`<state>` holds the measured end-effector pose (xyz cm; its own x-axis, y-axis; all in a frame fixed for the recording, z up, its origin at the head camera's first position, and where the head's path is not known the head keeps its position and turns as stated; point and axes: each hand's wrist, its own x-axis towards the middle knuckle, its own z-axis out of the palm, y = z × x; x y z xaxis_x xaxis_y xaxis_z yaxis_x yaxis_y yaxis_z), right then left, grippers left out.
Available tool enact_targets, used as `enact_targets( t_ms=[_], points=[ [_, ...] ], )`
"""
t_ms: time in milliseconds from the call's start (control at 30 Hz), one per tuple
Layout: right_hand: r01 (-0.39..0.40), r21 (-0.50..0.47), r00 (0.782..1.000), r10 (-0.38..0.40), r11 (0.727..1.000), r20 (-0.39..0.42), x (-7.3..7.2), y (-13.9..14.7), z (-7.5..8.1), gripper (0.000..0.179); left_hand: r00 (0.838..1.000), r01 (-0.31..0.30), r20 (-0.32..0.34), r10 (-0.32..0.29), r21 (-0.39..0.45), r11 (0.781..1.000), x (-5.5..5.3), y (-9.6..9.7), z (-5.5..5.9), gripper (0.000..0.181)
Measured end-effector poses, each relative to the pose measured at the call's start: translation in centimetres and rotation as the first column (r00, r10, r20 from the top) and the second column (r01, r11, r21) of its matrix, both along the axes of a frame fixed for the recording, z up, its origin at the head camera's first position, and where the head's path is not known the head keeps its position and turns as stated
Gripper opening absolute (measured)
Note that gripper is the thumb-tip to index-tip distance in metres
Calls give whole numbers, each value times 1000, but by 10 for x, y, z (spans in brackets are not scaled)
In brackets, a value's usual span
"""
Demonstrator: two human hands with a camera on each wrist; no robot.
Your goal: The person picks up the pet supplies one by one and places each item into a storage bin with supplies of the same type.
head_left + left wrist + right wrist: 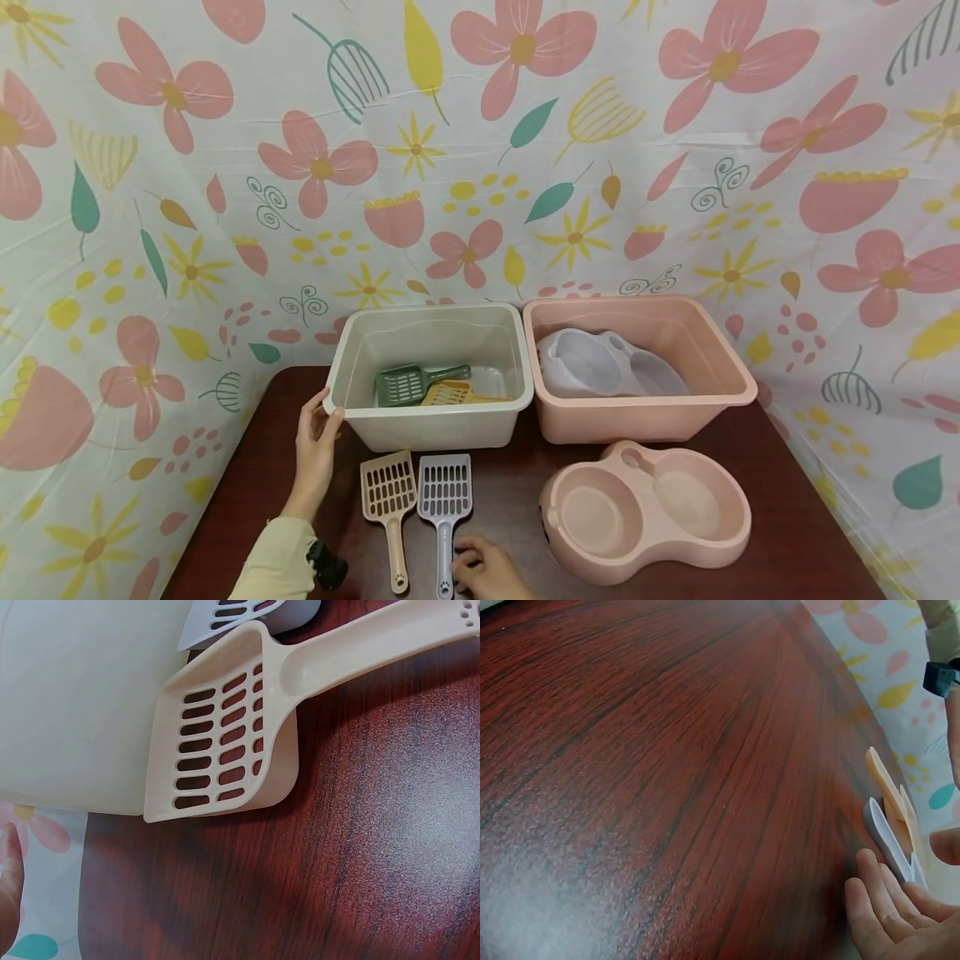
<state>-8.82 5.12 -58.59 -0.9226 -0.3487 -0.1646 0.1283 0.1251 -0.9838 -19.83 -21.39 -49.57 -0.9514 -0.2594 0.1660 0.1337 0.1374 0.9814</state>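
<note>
My left hand (315, 442) touches the front left corner of a pale grey litter box (427, 429), fingers at its side and thumb at the front rim. In the left wrist view only a straight finger (10, 874) shows at the left edge. Beside the handle of a lavender litter scoop (445, 492) is my right hand (487, 571); its fingers are loosely bent, thumb apart, in the right wrist view. A beige litter scoop (388, 492) lies just left of the lavender one. Inside the grey box rest a green scoop (401, 386) and a yellow scoop (450, 393).
A pink litter box (622, 421) stands right of the grey one, with a lavender double pet bowl (577, 362) tilted inside. In front of it a pink double bowl (648, 512) sits on the dark wood table (502, 492). Flower-patterned cloth (480, 208) hangs behind.
</note>
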Motion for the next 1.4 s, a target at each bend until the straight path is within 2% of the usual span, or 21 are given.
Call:
enact_targets(
  t_ms=[400, 567, 800, 867, 1133, 1400],
  points=[
    [26, 18, 996, -28, 999, 83, -2, -9, -1, 40, 1000, 6, -6, -6, 1, 1000, -1, -1, -1, 48],
    [34, -18, 993, -32, 999, 117, -1, -11, 2, 42, 1000, 3, -8, -3, -11, 1000, -1, -1, -1, 48],
    [27, -4, 994, -27, 1000, 107, -1, -10, 3, 41, 1000, -17, -25, 17, -4, 1000, -15, -11, -30, 47],
    [27, 3, 995, -28, 1000, 100, -1, -11, 4, 41, 999, -19, -28, 19, -5, 1000, -16, -10, -31, 46],
    [36, -10, 992, -34, 999, 123, -1, -12, 5, 42, 1000, -12, -23, 12, 2, 1000, -13, -10, -27, 47],
    [45, -34, 991, -40, 998, 129, -1, -11, 2, 43, 1000, 7, -27, -6, 9, 1000, -2, -2, -6, 48]
  ],
)
